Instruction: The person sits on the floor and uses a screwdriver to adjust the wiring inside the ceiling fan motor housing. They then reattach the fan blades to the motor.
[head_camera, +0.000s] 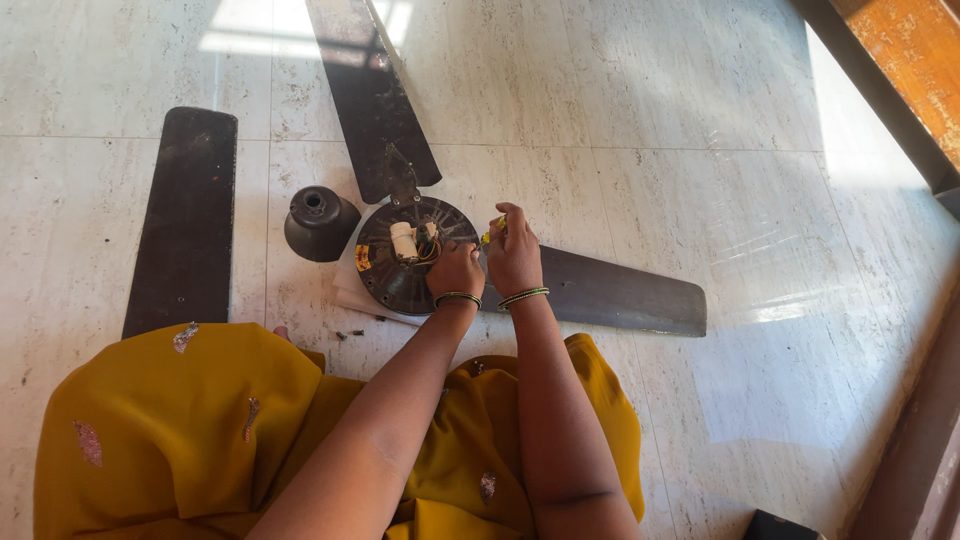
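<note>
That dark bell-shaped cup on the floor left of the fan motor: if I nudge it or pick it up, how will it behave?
The bell-shaped cup looks like rigid, thin shell, so probably stiff and light for its size. It sits on its wide rim with the hole upward, so a nudge would likely slide it over the glossy floor tile rather than tip it. Tipped onto its side, its round flare could roll in a curve.

Glossy stone floor (700, 150), matt metal blades (620, 292)

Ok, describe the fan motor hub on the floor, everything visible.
The fan motor hub is a round, dark, dusty metal disc lying flat on the pale tiled floor. A white capacitor and coloured wires sit at its centre. Two dark blades remain attached. The left hand rests on its rim; the right hand holds a yellow-handled tool beside it.
</note>
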